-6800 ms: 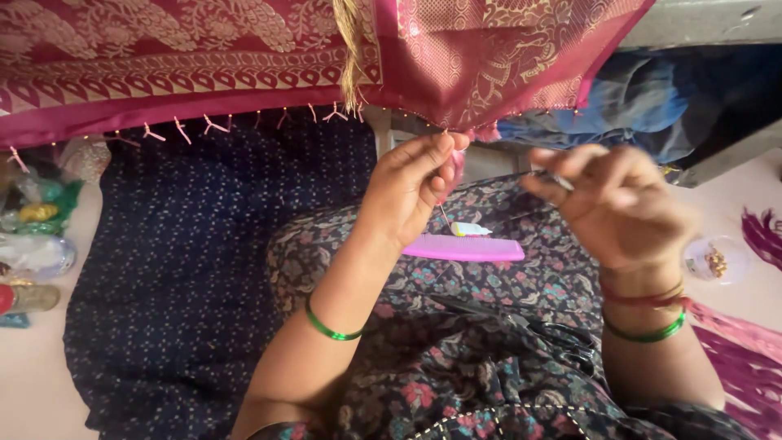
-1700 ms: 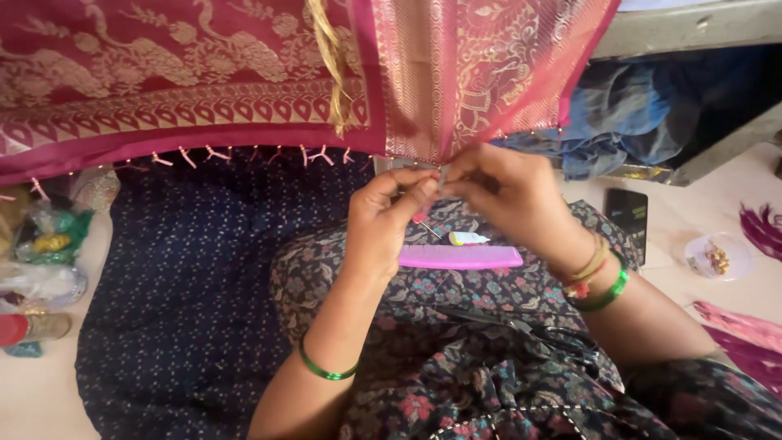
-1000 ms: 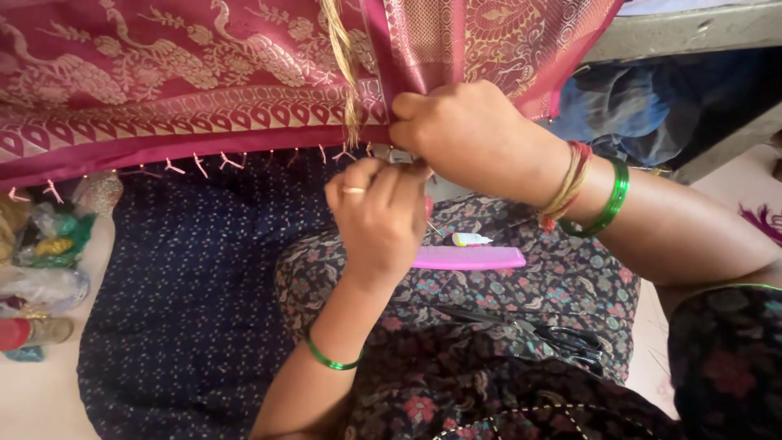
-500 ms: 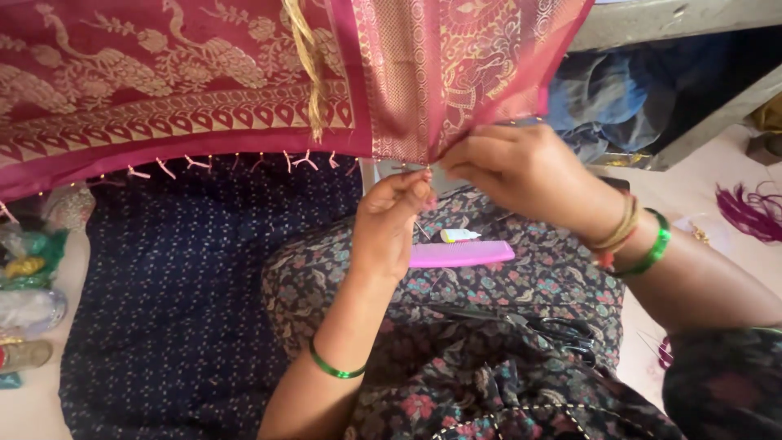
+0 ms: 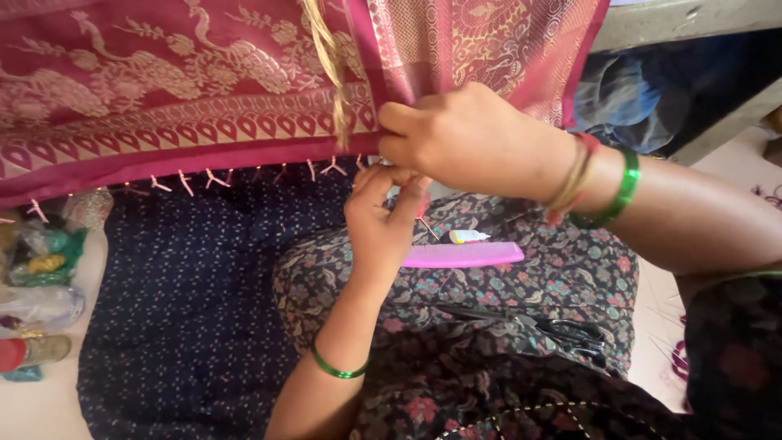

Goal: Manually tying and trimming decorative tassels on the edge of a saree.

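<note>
Under the hanging sari [image 5: 204, 106], the right hand [image 5: 472, 143] is pinching the maroon hem, fingers clamped on the cloth, while the left hand [image 5: 383, 220] is working just below it, fingertips closed together on what is probably a thread end. By the look of it, a tassel is being knotted beside the finished row [image 5: 244, 175]; the next move calls for a steady, taut hem. A pink comb [image 5: 464, 255] and scissors [image 5: 554, 327] are lying on the lap. The thread itself is too fine to make out.
</note>
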